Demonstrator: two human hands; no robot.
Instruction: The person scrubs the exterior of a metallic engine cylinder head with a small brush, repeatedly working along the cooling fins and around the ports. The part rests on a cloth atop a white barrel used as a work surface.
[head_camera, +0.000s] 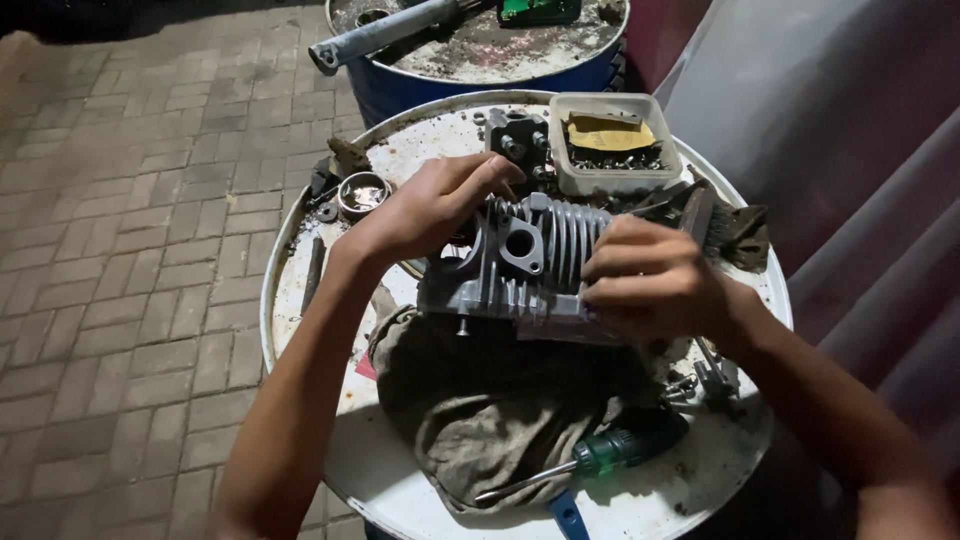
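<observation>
Two hands hold a grey finned engine part (530, 265) on a dirty rag (490, 410) atop a white drum (400, 480). Left hand (425, 205) is curled over its far end, right hand (650, 280) pinches its near side. It looks half apart. A green screwdriver (600, 455) and loose bolts (700, 385) lie unused nearby.
</observation>
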